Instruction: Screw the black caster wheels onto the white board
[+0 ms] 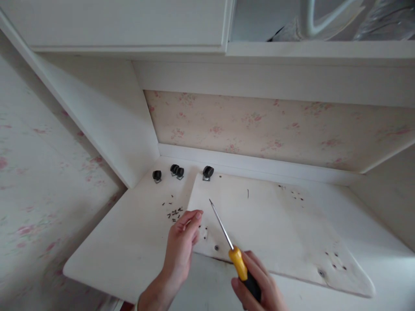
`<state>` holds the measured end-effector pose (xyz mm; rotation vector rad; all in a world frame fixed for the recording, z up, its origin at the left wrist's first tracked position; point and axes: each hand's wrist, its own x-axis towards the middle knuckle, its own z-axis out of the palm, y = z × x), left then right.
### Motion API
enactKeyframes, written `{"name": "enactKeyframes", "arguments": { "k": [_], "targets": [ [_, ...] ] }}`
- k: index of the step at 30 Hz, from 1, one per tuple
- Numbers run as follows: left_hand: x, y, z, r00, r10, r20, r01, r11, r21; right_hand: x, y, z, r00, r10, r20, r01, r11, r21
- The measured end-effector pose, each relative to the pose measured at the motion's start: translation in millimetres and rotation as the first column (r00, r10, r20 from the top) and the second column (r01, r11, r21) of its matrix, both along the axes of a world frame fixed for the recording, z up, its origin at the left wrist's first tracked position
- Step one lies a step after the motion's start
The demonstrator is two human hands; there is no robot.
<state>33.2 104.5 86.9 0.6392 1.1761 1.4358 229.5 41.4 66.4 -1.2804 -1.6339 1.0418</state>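
My right hand (259, 285) grips a screwdriver (238, 263) by its yellow and black handle. The metal shaft points up and to the left, its tip above a white board (266, 224) with groups of small holes. Left of the tip, my left hand (184, 231) is closed in a pinch over the board's left edge; whatever is between the fingertips is too small to make out. Just beyond that hand, small dark screws (175, 212) lie scattered on the white desktop (129, 242). A black caster (208, 172) with a metal plate stands at the board's far left corner.
More black casters, one alone (157, 176) and a close pair (177, 171), stand on the desktop at the back left. A white cabinet (129, 26) overhangs the desk. Its open shelf (324, 49) holds plastic-wrapped items. A side panel (106, 116) bounds the left.
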Motion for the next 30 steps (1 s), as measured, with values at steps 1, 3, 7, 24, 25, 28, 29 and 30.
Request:
{"name": "enactKeyframes", "arguments": {
  "k": [1, 3, 7, 24, 25, 28, 29, 30],
  "targets": [
    [-6.8, 0.5, -3.8, 0.999, 0.040, -0.026, -0.040, 0.999, 0.008, 7.2, 5.6, 9.1, 1.000, -0.008, 0.014, 0.008, 1.000, -0.008],
    [-22.1, 0.9, -12.7, 0.989, 0.122, -0.088, -0.120, 0.993, 0.024, 23.2, 19.2, 27.5, 0.998, -0.005, 0.063, 0.008, 0.999, -0.044],
    [-51.3, -2.7, -37.6, 0.949, 0.231, -0.215, -0.232, 0.973, 0.018, 54.5, 56.6, 56.4, 0.965, -0.069, 0.253, 0.085, 0.995, -0.054],
    [-47.1, -45.4, -120.6, 0.954, 0.179, -0.241, -0.206, 0.974, -0.093, 17.9, 224.1, 144.0, 0.768, 0.119, 0.629, -0.039, 0.990, -0.139],
    [-47.1, -45.5, -120.3, 0.956, 0.174, -0.236, -0.200, 0.976, -0.087, 15.5, 226.9, 143.7, 0.765, 0.125, 0.632, -0.047, 0.989, -0.139],
    [-47.4, -44.9, -117.3, 0.960, 0.162, -0.226, -0.181, 0.982, -0.063, 10.8, 232.6, 143.0, 0.757, 0.136, 0.639, -0.060, 0.988, -0.139],
    [-47.4, -44.6, -115.9, 0.960, 0.158, -0.231, -0.176, 0.983, -0.056, 9.7, 233.7, 143.1, 0.753, 0.139, 0.644, -0.062, 0.988, -0.140],
    [-47.3, -44.3, -114.5, 0.958, 0.154, -0.241, -0.171, 0.984, -0.050, 8.7, 234.5, 143.5, 0.748, 0.142, 0.648, -0.065, 0.988, -0.141]
  ]
}}
